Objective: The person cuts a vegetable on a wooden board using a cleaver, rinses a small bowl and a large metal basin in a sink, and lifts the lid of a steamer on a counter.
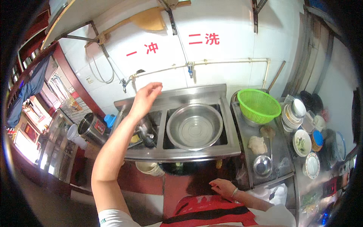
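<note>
My left hand (146,98) is raised over the left basin of a steel double sink (141,154), with its fingers loosely curled and nothing seen in it. Behind it, a tap (124,85) with a blue handle juts from the wall pipe. Below the hand, dark items and something yellow lie partly hidden in the left basin. In the right basin sits a large round metal bowl (195,129) that seems to hold clear water, below a second blue-handled tap (190,71). My right hand (224,187), a band at its wrist, hangs near the red apron, apart from the sink, with no object seen in it.
Right of the sink, a metal counter holds a green plastic basket (258,106), a whitish cloth (257,144), a metal ladle (263,166) and stacked bowls (292,116). A tall steel pot (93,129) stands at left. A white bucket (149,168) sits below the sink.
</note>
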The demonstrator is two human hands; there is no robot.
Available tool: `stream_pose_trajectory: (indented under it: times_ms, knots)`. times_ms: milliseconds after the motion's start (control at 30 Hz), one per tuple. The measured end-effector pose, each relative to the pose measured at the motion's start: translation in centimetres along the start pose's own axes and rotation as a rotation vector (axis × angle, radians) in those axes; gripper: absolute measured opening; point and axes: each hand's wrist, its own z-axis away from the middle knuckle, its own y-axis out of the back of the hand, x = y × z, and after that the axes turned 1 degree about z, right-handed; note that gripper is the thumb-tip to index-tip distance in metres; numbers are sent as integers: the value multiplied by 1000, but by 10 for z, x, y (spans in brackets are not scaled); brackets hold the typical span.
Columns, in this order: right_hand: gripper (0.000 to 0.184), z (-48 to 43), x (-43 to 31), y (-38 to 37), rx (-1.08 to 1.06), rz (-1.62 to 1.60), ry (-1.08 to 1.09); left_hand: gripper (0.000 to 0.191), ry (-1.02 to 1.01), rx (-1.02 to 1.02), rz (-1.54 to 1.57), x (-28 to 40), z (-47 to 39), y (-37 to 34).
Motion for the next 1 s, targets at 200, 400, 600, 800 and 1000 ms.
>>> stream_pose_trajectory:
  times_ms: [200, 400, 600, 800, 1000]
  knots:
    - [32, -26, 18, 39, 178, -121, -201, 44, 133, 242, 379, -45, -189, 11]
    - [32, -34, 40, 32, 364, -16, -381, 52, 236, 446, 729, -86, -349, 39]
    - [32, -89, 12, 52, 535, -97, -481, 47, 340, 420, 1175, -121, -445, 46]
    - [30, -135, 7, 63, 509, -24, -441, 25, 319, 153, 1089, -150, -492, 79]
    - [32, -166, 1, 76, 463, -49, -455, 34, -218, 482, 841, -99, -495, 139]
